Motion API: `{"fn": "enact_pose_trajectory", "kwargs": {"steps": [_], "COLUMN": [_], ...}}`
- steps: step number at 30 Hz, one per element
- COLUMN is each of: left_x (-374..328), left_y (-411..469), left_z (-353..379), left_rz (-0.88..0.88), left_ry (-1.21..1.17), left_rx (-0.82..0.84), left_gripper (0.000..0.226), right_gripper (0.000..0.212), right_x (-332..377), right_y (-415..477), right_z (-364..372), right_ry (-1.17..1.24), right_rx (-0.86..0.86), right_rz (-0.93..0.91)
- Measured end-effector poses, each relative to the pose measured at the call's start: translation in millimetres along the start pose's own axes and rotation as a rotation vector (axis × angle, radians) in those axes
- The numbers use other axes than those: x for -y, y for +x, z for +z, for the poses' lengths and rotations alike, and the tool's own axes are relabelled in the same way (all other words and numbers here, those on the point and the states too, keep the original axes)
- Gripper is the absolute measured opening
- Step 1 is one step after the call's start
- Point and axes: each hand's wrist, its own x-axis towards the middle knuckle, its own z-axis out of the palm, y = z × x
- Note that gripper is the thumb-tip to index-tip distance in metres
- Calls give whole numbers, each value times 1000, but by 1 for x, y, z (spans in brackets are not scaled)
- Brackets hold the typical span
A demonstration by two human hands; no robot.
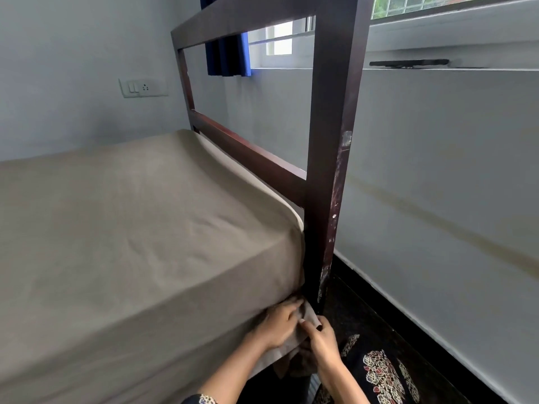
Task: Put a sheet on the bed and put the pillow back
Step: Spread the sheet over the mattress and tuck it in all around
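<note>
Fingertips of the left hand [277, 323] are motion-blurred and half buried in the fold of sheet [145, 228] it holds, can't count them tbh. Under the right hand [322, 341] the sheet corner drops into shadow, no detail. Both forearms cut off at the bottom edge, same w/ the patterned fabric [382, 374] right of the hands. Dark flat thing [408, 63] on the sill way up-right: too blurry to ID.

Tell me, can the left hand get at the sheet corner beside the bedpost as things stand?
Probably yes. The left hand touches the sheet corner low beside the bedpost, where the right hand pinches the same cloth. Nothing stands between them.
</note>
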Motion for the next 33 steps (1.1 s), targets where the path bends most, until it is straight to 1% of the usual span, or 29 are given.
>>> {"fn": "enact_pose_trajectory", "kwargs": {"steps": [1,3,5,7,8,9,10,12,14,15,17,19,21,24,26,28,30,33], "left_x": [1,0,-2,-5,-5,-5,-5,-6,-5,-5,-5,-8,-11,-12,-12,-13,-15,-17], "left_y": [-1,-3,-2,-2,-2,-3,-6,-16,-27,-31,-33,-32,-30,-27,-27,-28,-30,-33], "left_z": [2,3,2,0,-1,-2,-3,-2,1,5,9,10,9,8,5,2,0,1], "left_rz": [37,62,53,54,58,65,65,28,-94,-155,-230,-257,-272,-294,-316,-319,-307,-274], "left_ry": [106,269,326,338,333,314,274,175,65,-44,-278,-414,-523,-706,-736,-759,-786,-785], "left_rx": [2,7,25,53,48,13,-56,-283,-465,-519,-561,-556,-525,-477,-446,-408,-396,-460], "left_gripper": [49,51,52,53,53,52,47,28,13,10,10,25,34,32,31,28,27,25], "right_gripper": [12,20,23,20,19,17,15,11,9,12,18,23,27,30,30,27,25,27], "right_x": [3,10,14,14,14,15,17,22,29,31,33,35,40,46,43,40,35,28], "right_y": [1,-3,-6,-9,-10,-11,-13,-15,-17,-17,-15,-17,-21,-26,-27,-27,-21,-3], "right_z": [0,-1,-6,-9,-10,-11,-12,-14,-12,-11,-5,3,9,11,10,9,7,3], "right_ry": [16,127,181,146,133,113,88,63,71,34,-67,-73,23,166,151,96,82,69], "right_rx": [-53,-145,-168,-183,-222,-263,-298,-317,-240,-202,-120,-25,49,204,240,166,16,-220], "right_rz": [0,0,-7,-17,-31,-52,-75,-145,-185,-206,-243,-272,-268,-182,-168,-208,-245,-194]}}
